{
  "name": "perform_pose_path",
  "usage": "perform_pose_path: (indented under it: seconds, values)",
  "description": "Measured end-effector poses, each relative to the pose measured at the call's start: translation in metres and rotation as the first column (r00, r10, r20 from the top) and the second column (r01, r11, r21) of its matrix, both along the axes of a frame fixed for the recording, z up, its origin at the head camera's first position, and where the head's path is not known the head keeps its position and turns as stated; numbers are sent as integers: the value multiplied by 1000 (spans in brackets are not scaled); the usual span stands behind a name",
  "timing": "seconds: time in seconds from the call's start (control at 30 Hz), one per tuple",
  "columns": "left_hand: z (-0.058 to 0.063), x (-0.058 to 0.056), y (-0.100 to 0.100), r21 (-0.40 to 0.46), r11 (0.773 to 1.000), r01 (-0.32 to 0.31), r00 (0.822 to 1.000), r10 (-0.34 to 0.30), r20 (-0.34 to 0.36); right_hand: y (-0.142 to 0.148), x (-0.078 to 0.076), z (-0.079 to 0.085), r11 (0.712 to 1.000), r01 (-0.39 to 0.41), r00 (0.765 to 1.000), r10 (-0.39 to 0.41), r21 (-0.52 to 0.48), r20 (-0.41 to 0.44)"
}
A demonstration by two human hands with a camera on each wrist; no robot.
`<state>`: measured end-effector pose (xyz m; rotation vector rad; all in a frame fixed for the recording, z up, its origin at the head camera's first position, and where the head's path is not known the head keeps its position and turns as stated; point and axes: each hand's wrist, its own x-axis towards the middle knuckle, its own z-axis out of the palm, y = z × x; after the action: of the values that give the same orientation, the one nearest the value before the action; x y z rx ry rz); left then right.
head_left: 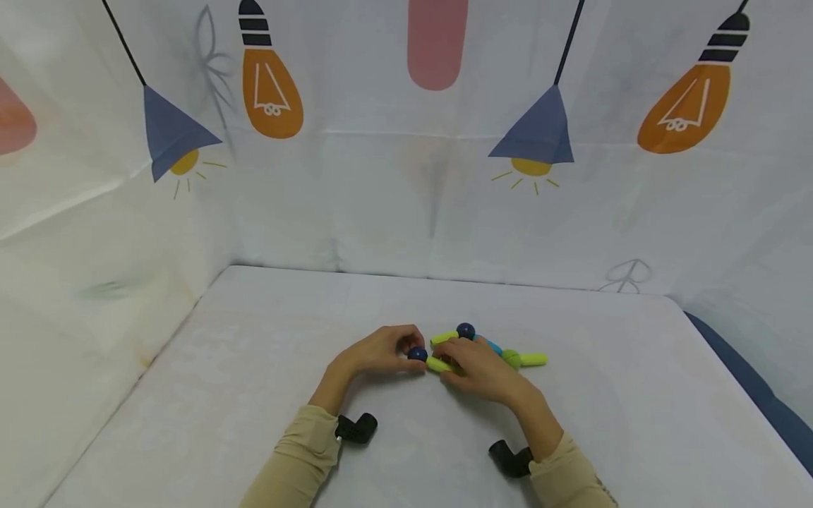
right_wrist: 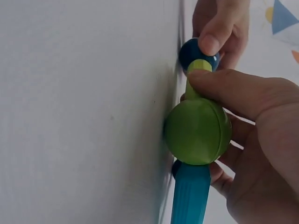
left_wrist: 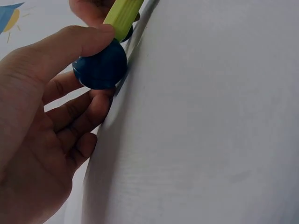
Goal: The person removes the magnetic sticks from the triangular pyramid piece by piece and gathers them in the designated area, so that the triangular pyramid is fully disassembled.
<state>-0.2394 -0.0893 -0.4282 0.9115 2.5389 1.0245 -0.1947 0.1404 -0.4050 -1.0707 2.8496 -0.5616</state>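
Left hand (head_left: pixel 381 349) pinches navy ball (left_wrist: pixel 100 67) over white table (head_left: pixel 254 395); right hand (head_left: pixel 479 370) pinches lime stick (right_wrist: pixel 192 91) joined to navy ball; right wrist view, unlike left, shows green ball (right_wrist: pixel 198 133) at stick's other end, blue stick (right_wrist: pixel 190 193) beyond; head view alone shows second lime stick (head_left: pixel 534 360), right of navy ball.

Behind the white surface (head_left: pixel 286 303) hangs a pale sheet (head_left: pixel 381 204), its lower edge running along the surface's far side. High above the surface's left part, the sheet shows a printed blue lamp (head_left: pixel 174 127) and an orange bulb (head_left: pixel 273 92); above its middle, a pink rounded shape (head_left: pixel 437 42); above its right part, a second lamp (head_left: pixel 536 130) and second bulb (head_left: pixel 689 106). Dark blue material (head_left: pixel 749 374) lies beside the surface's right edge.
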Motion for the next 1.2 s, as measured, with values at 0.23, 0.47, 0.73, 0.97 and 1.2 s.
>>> perform_pose_path:
  seconds: [0.23, 0.47, 0.73, 0.97, 1.2]
  values:
    - [5, -9, -6, 45, 997, -61, 998, 61, 9, 7, -5, 0, 998, -62, 997, 63, -15, 50]
    - [19, -46, 8, 8, 984, -177, 983, 177, -41, 7, -7, 1, 998, -57, 998, 58, -34, 38]
    - [14, -81, 32, -48, 960, -277, 953, 268, -143, 15, -6, 4, 996, -27, 998, 32, -86, 61]
    - [19, -67, 32, -81, 942, -327, 924, 300, -237, 31, -7, 16, 988, 13, 984, 15, -155, 178]
    - [41, -8, 41, -96, 990, -99, 979, 80, -188, 43, -8, 20, 994, 39, 956, -6, -107, 292]
